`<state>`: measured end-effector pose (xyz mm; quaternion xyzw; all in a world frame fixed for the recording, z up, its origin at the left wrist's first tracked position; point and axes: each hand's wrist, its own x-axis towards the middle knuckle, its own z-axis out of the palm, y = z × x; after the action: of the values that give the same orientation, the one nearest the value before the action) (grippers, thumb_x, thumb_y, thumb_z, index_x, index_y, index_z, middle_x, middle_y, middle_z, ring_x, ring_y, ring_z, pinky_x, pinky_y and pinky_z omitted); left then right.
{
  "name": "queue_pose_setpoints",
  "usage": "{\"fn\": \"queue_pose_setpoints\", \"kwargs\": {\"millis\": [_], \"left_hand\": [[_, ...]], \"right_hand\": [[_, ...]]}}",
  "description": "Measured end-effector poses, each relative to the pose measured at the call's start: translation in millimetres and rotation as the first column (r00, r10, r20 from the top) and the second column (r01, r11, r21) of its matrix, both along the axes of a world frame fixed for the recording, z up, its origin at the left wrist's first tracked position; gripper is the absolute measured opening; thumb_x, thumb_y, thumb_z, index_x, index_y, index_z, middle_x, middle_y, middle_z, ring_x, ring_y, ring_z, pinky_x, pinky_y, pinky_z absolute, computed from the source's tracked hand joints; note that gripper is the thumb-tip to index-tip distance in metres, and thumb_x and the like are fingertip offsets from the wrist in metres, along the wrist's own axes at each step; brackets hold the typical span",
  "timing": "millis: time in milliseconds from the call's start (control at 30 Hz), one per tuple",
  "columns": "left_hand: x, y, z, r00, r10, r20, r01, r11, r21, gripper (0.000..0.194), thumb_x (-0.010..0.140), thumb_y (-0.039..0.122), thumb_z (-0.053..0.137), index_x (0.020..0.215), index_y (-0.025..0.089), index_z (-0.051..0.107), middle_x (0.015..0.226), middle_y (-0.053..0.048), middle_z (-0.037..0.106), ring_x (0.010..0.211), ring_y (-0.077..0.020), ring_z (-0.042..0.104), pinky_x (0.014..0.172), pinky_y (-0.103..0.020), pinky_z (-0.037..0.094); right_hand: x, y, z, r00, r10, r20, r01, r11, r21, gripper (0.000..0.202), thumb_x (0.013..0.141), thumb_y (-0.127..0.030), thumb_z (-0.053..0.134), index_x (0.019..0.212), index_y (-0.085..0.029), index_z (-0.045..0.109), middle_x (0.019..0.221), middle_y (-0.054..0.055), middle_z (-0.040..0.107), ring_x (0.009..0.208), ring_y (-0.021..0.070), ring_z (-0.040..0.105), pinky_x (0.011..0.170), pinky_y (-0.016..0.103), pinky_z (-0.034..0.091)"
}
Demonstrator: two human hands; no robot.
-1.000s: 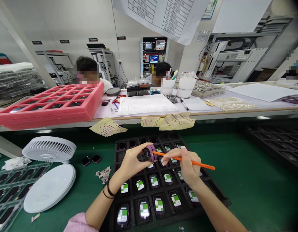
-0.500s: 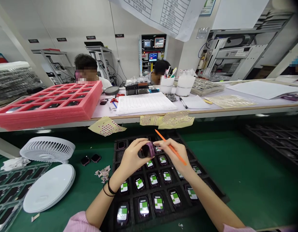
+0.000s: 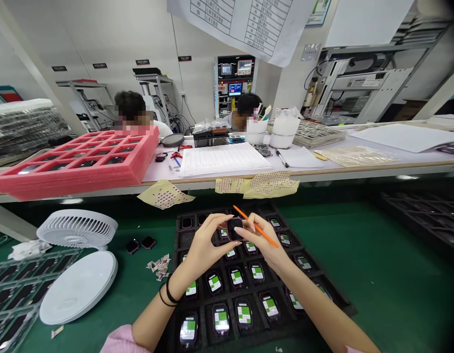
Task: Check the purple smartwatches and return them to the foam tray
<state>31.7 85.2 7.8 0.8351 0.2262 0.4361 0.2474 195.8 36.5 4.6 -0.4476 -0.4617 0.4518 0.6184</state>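
A small dark watch case [image 3: 234, 228] is held above a black foam tray [image 3: 208, 310]. My left hand [image 3: 206, 240] grips its top and bottom edges between thumb and fingers. From the other side my right hand [image 3: 263, 240] touches the case with its fingertips, and an orange stick [image 3: 261, 231] lies slanted between its fingers. Under both hands, the tray's compartments hold several watches with green and white labels, such as one watch [image 3: 244, 314] near the front. The dark face of the held case is turned towards me.
At left are a white fan [image 3: 77, 289], clear trays [image 3: 13, 294], two watch cases [image 3: 148, 242] and small paper scraps [image 3: 160, 267]. A raised shelf [image 3: 197, 182] behind bears a pink foam tray [image 3: 138, 166] and papers. Two people sit beyond it. Another dark tray [image 3: 425, 211] lies at right.
The case has turned so its dark face shows to me. My right fingers have moved onto it, and the orange stick has shifted slightly down. The whole view has shifted a little.
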Motion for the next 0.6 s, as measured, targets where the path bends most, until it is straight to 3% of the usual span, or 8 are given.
{"fn": "queue_pose_setpoints", "kwargs": {"millis": [400, 600], "left_hand": [[-0.2, 1.8, -3.0, 1.000, -0.009, -0.009, 0.009, 1.000, -0.007, 0.044, 0.078, 0.027, 0.071, 0.119, 0.024, 0.056, 0.111, -0.007, 0.060, 0.097, -0.0200, 0.062, 0.081, -0.036, 0.057], [-0.2, 3.1, -4.5, 1.000, 0.002, -0.021, -0.001, 1.000, 0.004, 0.047, 0.079, 0.026, 0.070, 0.123, 0.024, 0.054, 0.114, -0.007, 0.059, 0.099, -0.0202, 0.062, 0.085, -0.038, 0.056]], "right_hand": [[-0.5, -0.7, 0.1, 1.000, 0.027, 0.017, -0.027, 0.999, 0.019, 0.051, 0.063, -0.045, 0.078, 0.062, -0.022, 0.033, 0.070, -0.002, 0.059, 0.057, 0.0105, 0.049, 0.057, 0.026, 0.041], [-1.2, -0.9, -2.7, 1.000, 0.008, -0.030, -0.009, 1.000, -0.023, 0.045, 0.070, -0.049, 0.073, 0.062, -0.021, 0.037, 0.064, -0.004, 0.048, 0.062, 0.0120, 0.050, 0.061, 0.027, 0.048]]}}
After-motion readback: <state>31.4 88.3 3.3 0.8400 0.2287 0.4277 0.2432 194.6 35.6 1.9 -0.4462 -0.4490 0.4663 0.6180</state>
